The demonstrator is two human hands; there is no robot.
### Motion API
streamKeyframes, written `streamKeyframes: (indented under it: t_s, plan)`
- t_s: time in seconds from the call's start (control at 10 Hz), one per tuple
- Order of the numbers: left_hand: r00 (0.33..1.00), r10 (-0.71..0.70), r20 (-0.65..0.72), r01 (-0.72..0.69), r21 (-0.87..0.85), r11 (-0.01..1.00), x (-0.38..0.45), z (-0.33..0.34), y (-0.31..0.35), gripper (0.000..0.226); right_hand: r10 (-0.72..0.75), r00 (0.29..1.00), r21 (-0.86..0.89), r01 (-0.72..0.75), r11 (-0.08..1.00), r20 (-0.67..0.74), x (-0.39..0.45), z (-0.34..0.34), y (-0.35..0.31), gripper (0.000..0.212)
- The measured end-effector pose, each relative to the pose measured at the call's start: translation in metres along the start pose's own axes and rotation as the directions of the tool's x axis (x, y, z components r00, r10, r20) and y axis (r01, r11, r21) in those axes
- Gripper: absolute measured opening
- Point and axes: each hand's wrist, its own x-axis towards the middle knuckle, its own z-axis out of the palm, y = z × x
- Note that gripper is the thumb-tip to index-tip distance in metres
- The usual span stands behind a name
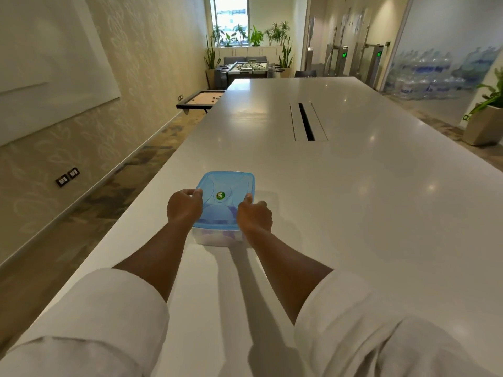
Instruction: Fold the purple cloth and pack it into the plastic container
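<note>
The fingers [196, 192] of the left hand [184, 207] curl over the left edge of the blue lid [227, 186], thumb on top; the right hand [254, 215] does the same on the lid's right edge, so both are closed on the box [220, 238]. The purple cloth [217, 222] shows faintly through the lid and clear wall, already inside. Folding and packing look done; the step in hand seems to be pressing the lid shut, which calls for even downward pressure along each rim. The box sits on the white tabletop [340, 200], near its left edge, with wide bare room to the box's right and beyond it.
</note>
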Motion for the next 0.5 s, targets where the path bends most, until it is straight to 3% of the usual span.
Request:
streamKeyframes:
  t_s: [0.2, 0.3, 0.5]
  plan:
    - [1.000, 0.001, -0.011, 0.001, 0.170, 0.985, -0.001, -0.005, 0.014, 0.054, 0.068, 0.993, -0.049, -0.064, 0.997, 0.099, 0.001, -0.016, -0.002, 0.075]
    - [0.997, 0.082, 0.000, -0.080, 0.194, 0.978, -0.003, -0.007, 0.031, 0.053, 0.031, 0.998, -0.099, -0.026, 0.995, 0.049, 0.005, -0.034, 0.000, 0.072]
    - [0.949, 0.308, 0.060, -0.314, 0.198, 0.929, -0.017, 0.006, 0.067, 0.047, -0.189, 0.977, -0.236, 0.161, 0.958, -0.100, 0.017, -0.077, 0.005, 0.063]
